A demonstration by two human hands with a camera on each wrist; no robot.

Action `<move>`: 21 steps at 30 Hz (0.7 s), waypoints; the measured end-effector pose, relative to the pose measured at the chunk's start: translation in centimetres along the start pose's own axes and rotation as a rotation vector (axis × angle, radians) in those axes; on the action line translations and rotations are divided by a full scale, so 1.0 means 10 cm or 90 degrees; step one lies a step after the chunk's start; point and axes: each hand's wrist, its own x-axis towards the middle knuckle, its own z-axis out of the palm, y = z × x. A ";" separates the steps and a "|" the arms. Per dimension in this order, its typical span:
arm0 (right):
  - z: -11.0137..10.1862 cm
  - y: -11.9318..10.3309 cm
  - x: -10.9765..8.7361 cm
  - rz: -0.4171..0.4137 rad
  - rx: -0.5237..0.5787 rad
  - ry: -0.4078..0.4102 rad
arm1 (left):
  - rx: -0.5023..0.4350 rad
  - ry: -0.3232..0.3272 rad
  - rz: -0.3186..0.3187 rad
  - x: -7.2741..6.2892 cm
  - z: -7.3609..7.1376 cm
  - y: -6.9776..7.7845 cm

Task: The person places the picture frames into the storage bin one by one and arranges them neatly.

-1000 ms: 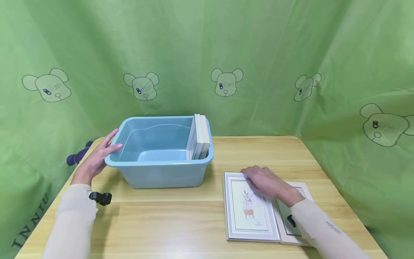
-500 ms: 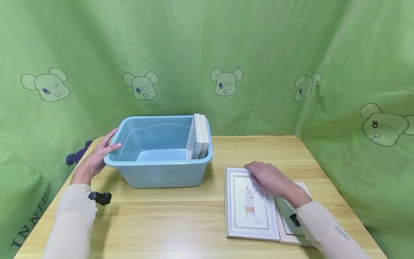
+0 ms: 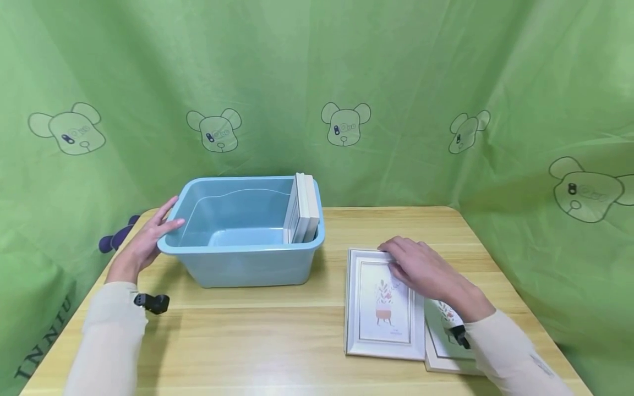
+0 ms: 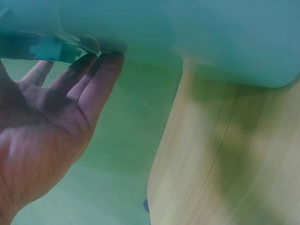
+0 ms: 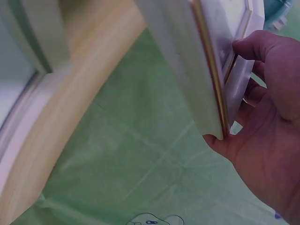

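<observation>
A light blue plastic basin (image 3: pixel 247 267) stands at the back left of the table. My left hand (image 3: pixel 141 247) grips its left rim, the thumb over the edge and the fingers beneath it, as the left wrist view shows. My right hand (image 3: pixel 426 269) pinches the far edge of a white picture frame (image 3: pixel 383 335) with a potted-plant print. In the right wrist view that frame (image 5: pixel 180 61) is tilted, held between thumb and fingers. A second white picture frame (image 3: pixel 451 360) lies to its right, partly hidden by the right arm.
Inside the basin, white picture frames (image 3: pixel 299 214) lean upright against its right wall. The wooden table (image 3: pixel 238 346) has a green curtain (image 3: pixel 396 66) with bear outlines behind it. A dark purple object (image 3: pixel 116 237) sits by the left table edge.
My right hand has raised the far edge of the held picture frame and shifted it slightly away and right. More of the second frame's print shows. The left hand stays on the basin.
</observation>
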 end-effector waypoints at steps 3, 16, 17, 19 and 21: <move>-0.07 -0.02 -0.02 -0.007 0.003 0.020 | 0.002 0.000 -0.001 0.00 0.00 0.00; -0.29 -0.13 -0.08 -0.043 -0.011 0.084 | -0.002 0.001 -0.003 0.00 -0.01 -0.02; -0.30 -0.14 -0.09 -0.047 -0.013 0.089 | 0.000 0.001 -0.002 0.00 0.00 -0.02; -0.32 -0.17 -0.10 -0.057 -0.016 0.098 | 0.004 0.001 -0.003 0.00 0.00 -0.01; -0.35 -0.20 -0.12 -0.069 -0.018 0.108 | 0.009 0.001 -0.006 0.00 0.00 0.00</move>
